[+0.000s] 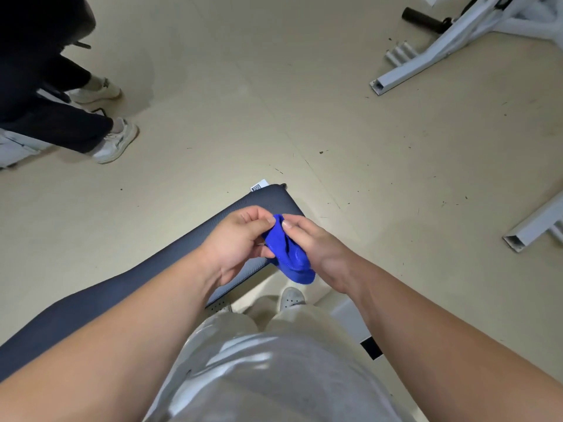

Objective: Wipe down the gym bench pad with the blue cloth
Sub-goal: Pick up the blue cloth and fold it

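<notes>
Beige floor waits below: both hands (240, 239) (307, 239) pinch the bunched cloth (289, 257) above the pad (274, 197); a loosened pinch could drop it.

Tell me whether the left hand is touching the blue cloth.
Touching: the head view shows the left hand pinching the blue cloth at its upper edge.

Bare bench pad (268, 199) beyond hands

Dim even light, strong wide-angle edge distortion
</notes>
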